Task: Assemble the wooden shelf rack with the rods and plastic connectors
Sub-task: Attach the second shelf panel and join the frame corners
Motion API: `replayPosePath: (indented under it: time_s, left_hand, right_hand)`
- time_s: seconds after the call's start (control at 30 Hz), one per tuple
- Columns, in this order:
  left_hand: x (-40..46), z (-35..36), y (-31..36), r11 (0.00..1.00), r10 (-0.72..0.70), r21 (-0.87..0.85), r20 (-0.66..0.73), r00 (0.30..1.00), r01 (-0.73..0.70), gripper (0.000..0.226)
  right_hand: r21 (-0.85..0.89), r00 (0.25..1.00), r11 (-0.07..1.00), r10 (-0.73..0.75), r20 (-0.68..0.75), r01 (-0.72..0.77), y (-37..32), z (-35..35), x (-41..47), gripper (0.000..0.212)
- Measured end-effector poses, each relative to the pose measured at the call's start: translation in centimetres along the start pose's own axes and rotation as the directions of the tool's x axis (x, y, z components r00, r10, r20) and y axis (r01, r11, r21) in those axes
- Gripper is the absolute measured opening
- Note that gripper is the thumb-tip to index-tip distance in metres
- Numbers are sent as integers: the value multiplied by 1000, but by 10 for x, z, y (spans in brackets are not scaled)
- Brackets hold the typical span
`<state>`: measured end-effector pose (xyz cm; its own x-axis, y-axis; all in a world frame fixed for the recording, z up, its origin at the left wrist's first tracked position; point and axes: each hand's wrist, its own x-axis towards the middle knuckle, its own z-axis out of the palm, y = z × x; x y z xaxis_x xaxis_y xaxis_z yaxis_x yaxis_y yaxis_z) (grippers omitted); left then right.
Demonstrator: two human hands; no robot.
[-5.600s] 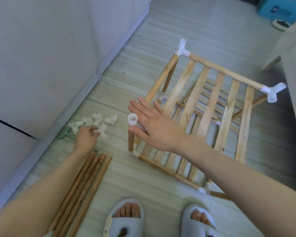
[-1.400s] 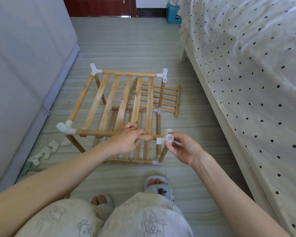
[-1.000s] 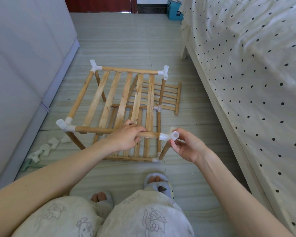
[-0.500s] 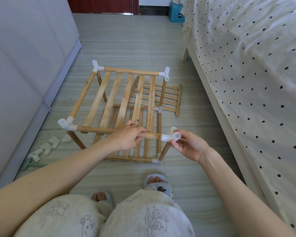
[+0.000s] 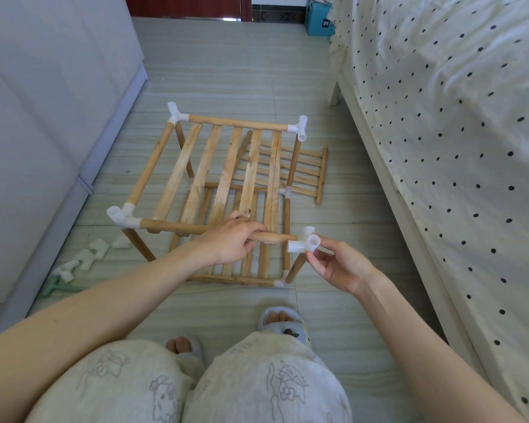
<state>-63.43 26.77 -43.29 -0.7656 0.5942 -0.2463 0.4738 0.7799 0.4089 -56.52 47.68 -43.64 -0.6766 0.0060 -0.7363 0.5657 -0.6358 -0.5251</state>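
The left hand (image 5: 231, 239) curls around the near front rod (image 5: 171, 228) of the upper shelf, close to its right end, holding it level. The right hand (image 5: 333, 264) pinches the white corner connector (image 5: 305, 244) between thumb and fingertips, just at that rod's tip. The rod end meets the connector's side socket, though whether it is fully seated cannot be told. A short leg rod (image 5: 296, 268) runs down from the same connector to the bottom frame.

The rack (image 5: 226, 178) stands on the floor (image 5: 226, 71) in front of the person's knees. Judging by how it lies, two tiers are largely built: a lower slatted shelf on the floor and an upper slatted shelf raised on leg rods, with white connectors showing at the other three upper corners. This near right corner looks like the last joint of that tier to be closed.

What is left seems considerable. One more slatted panel (image 5: 300, 172) lies flat on the floor behind the rack, beside the bed (image 5: 455, 148), not yet mounted. Spare connectors (image 5: 86, 257) sit loose on the floor to the left, near the cabinet (image 5: 43, 87), with a green tool (image 5: 54, 286) near them. The upward sockets on the upper corners are open, so another set of leg rods and the third panel probably follow.
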Motion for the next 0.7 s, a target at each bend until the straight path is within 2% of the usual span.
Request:
replayPosePath:
  time_s: [0.03, 0.13, 0.2, 0.27, 0.37, 0.47, 0.57, 0.63, 0.7]
  left_hand:
    - [-1, -1, -1, 1000, 8, -10, -11, 1000, -8, 41]
    - [-7, -7, -7, 997, -9, -82, -74, 997, 3, 40]
    - [-15, -12, -13, 983, -53, -183, -154, 987, 24, 37]
    - [-29, -14, -21, 948, -97, -317, -268, 959, 7, 34]
    - [-60, -10, -34, 855, -234, -517, -449, 863, -37, 27]
    - [-97, 9, -59, 775, -381, -631, -481, 790, -10, 23]
    - [-134, 42, -98, 708, -540, -671, -311, 782, 222, 22]
    - [-161, 68, -127, 617, -648, -695, -185, 739, 368, 24]
    - [-186, 93, -153, 526, -734, -704, -93, 672, 477, 26]
  right_hand:
    - [-13, 1000, 1000, -14, -15, 14, 1, -1, -1, 7]
    - [-74, 989, 996, -50, -138, 40, 11, -8, -4, 24]
    - [-204, 979, 979, -45, -200, 3, 20, -10, -9, 27]
    - [-407, 982, 913, -65, -177, -13, 27, -5, -14, 24]
    - [-658, 998, 752, -63, -12, 39, 34, 22, -20, 22]
    - [-847, 988, 518, 34, 154, 114, 45, 66, -17, 23]
    - [-960, 953, 185, 181, 244, 211, 65, 115, -4, 25]
    - [-955, 925, -40, 263, 273, 293, 84, 146, 11, 24]
    - [-901, 896, -219, 336, 290, 374, 106, 173, 31, 25]
